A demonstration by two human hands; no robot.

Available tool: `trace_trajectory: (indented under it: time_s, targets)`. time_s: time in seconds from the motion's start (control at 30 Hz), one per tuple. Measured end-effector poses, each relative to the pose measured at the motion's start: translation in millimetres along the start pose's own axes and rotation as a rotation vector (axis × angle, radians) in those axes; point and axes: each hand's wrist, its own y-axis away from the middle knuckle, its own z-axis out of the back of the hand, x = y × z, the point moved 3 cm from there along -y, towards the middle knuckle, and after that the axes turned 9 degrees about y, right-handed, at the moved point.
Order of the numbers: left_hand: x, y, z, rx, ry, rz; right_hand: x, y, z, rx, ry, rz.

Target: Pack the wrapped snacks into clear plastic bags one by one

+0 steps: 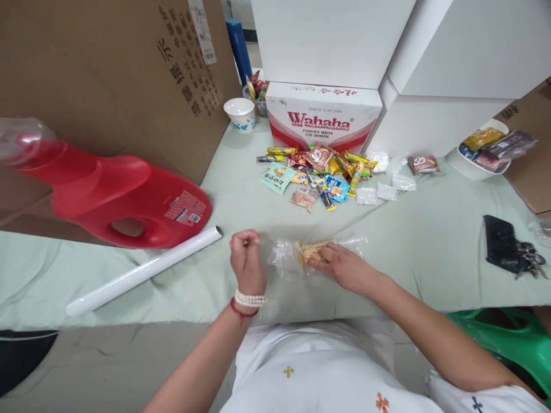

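Observation:
A clear plastic bag point(284, 254) lies on the pale green cloth point(408, 241) just in front of me, with a yellowish snack packet point(310, 250) showing inside it. My left hand point(247, 261) is closed in a pinch on the bag's left edge; a pearl bracelet and a red string circle that wrist. My right hand point(342, 265) rests on the bag's right part, fingers curled over the packet. A heap of several wrapped snacks point(318, 172) lies farther back at the centre.
A red detergent jug point(129, 201) lies on its side at left, a white paper roll point(142, 269) before it. A Wahaha carton point(322, 117), white boxes, a small bowl point(240, 113), a snack-filled white bowl point(477, 163), and a black wallet with keys point(503, 246) stand around.

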Motion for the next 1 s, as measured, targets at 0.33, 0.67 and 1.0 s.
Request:
trace_trajectory:
  time_s: [0.33,0.67,1.0]
  targets:
    - [-3.2,-4.5,-5.5,0.708,-0.181,0.157,-8.7,10.3,17.6,-0.063,-0.362,-0.012]
    - [-45.7,21.8,-68.7,0.779,-0.042,0.228,-5.6,16.3,9.9,-0.159,-0.488,-0.104]
    - [-39.3,17.0,-71.2,0.535,-0.599,-0.113,-40.2,41.9,-12.9,-0.34,-0.049,-0.842]
